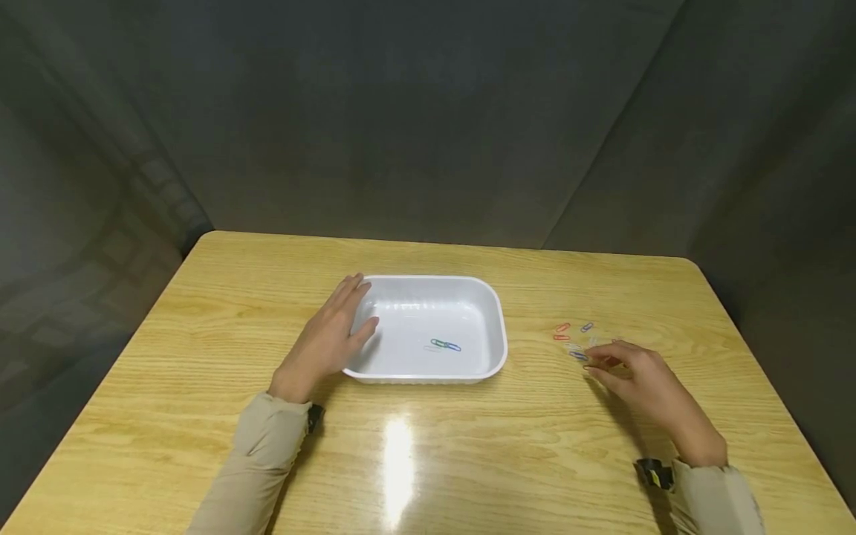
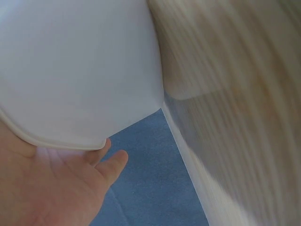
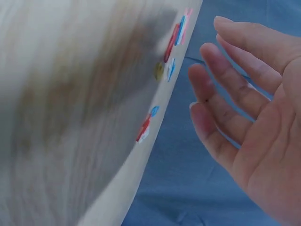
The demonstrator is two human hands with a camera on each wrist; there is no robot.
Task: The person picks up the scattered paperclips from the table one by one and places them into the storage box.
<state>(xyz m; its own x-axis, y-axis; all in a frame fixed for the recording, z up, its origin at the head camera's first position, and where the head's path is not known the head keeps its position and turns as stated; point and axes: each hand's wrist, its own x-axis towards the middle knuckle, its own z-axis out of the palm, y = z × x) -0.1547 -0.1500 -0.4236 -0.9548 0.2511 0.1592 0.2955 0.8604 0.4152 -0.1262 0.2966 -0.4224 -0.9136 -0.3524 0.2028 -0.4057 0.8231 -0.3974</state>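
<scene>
A white rectangular tray [image 1: 428,377] stands on the table, with a green, a blue and a white paper clip [image 1: 446,345] lying in it. My left hand [image 1: 324,338] rests at the tray's left rim, fingers extended along it and thumb reaching over the inside. In the left wrist view, the palm [image 2: 56,188] lies against the rim. To the tray's right are several loose paper clips [image 1: 562,337], red, blue and pale. My right hand [image 1: 642,379] is low over their near side, thumb and forefinger close together. The right wrist view shows its fingers [image 3: 225,108] loosely bent, with nothing visible between them.
The wood-grain table [image 1: 468,461] has a bright reflection in front of the tray. Dark curtains [image 1: 414,134] hang behind the table and at both sides. Both forearms, in beige sleeves [image 1: 257,453], come in from the near edge.
</scene>
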